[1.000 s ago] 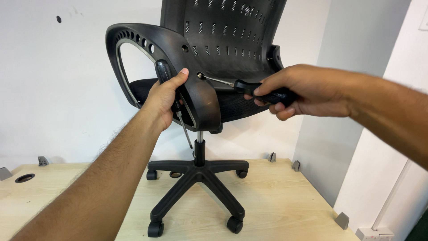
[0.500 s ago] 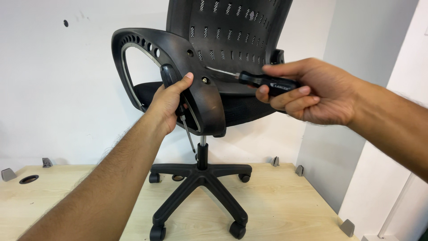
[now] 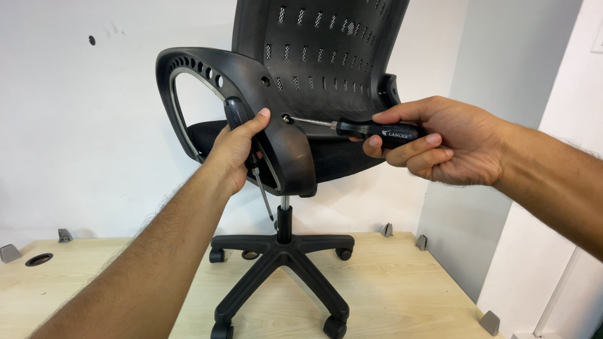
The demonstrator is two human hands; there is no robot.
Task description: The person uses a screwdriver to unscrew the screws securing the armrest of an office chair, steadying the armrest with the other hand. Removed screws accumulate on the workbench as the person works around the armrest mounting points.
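A black office chair (image 3: 314, 94) stands on a pale wooden tabletop (image 3: 402, 276), its five-spoked wheeled base (image 3: 282, 263) resting on the wood and its perforated plastic back (image 3: 326, 56) rising toward the white wall (image 3: 81, 125). The looped black armrest (image 3: 251, 88) curves out from the side of the seat toward the camera, with a row of slots along its top edge. The left hand (image 3: 235, 150) is closed around the inner edge of that armrest, thumb pressed on its flat face, and the same grip traps a second screwdriver (image 3: 248, 150) whose dark handle sticks up above the thumb while its thin shaft hangs down beside the chair's post. The right hand (image 3: 440, 141) pinches a black-handled screwdriver (image 3: 370, 130) between curled fingers and thumb, held roughly level. Its metal tip sits in a small screw hole (image 3: 287, 118) on the armrest's flat face, just beside the left thumb.
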